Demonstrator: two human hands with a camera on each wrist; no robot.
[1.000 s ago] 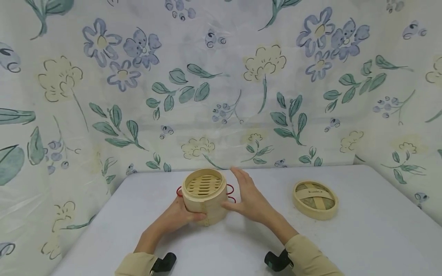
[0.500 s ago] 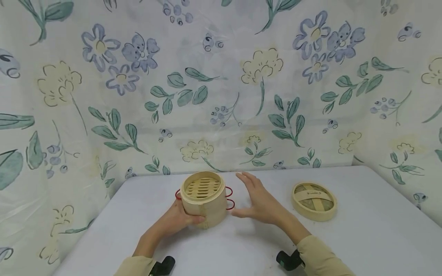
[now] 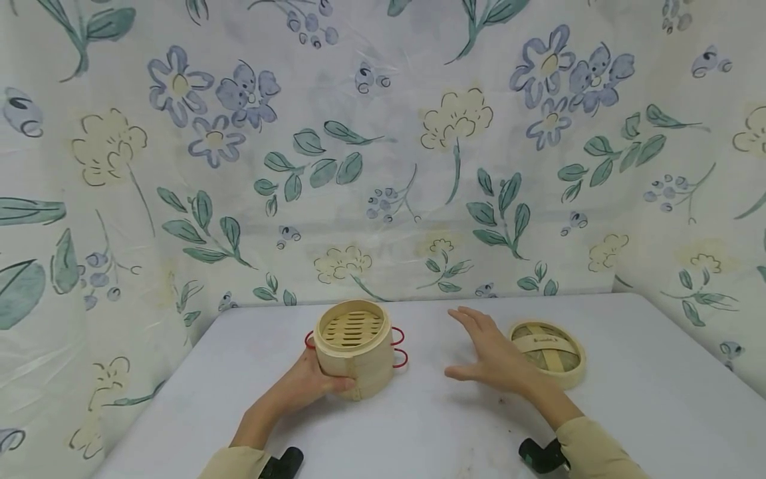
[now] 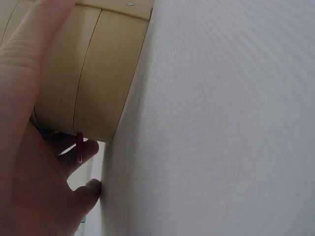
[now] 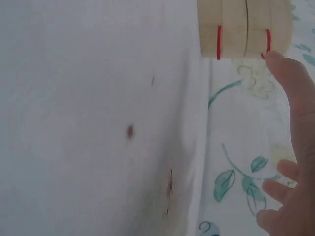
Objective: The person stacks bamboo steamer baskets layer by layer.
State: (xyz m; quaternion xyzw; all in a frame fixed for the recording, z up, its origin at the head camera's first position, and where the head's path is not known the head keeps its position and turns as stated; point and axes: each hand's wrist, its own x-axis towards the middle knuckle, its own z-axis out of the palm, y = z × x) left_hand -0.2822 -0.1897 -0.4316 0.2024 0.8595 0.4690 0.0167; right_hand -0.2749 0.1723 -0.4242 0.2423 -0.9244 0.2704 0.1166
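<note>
Head view: left hand (image 3: 314,380) wraps the near side of the bamboo steamer (image 3: 353,347), which stands at mid-table (image 3: 419,426); right hand (image 3: 493,352) hovers flat, fingers spread, holding nothing, beside the lid (image 3: 547,349).

Left wrist: one-sided hold; tiers could slip apart if lifted.

Right wrist: an outstretched fingertip might snag the red handles (image 5: 219,42).

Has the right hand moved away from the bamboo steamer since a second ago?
Yes. The right hand has left the bamboo steamer and shifted right across the table, now close beside the lid.
</note>
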